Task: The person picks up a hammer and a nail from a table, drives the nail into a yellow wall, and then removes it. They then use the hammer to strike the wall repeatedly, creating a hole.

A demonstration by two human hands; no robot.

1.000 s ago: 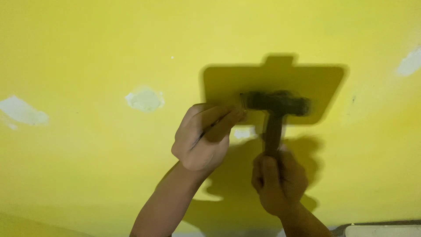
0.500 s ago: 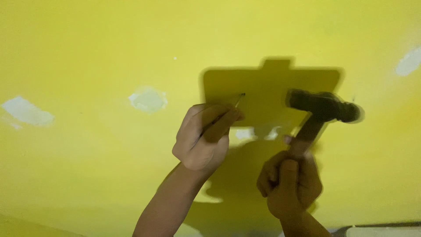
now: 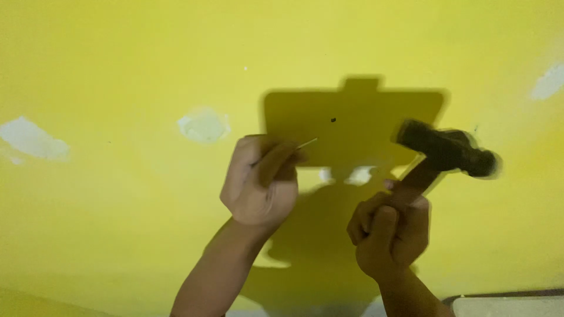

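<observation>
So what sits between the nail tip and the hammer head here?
Head view: only bare yellow wall in shadow, with a small dark hole just above the stretch, lies between the nail and hammer head.

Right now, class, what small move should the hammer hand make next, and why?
Probably swing the hammer gently left onto the nail: the left hand pinches it by the yellow wall, while the right hand holds the hammer drawn back.
</observation>
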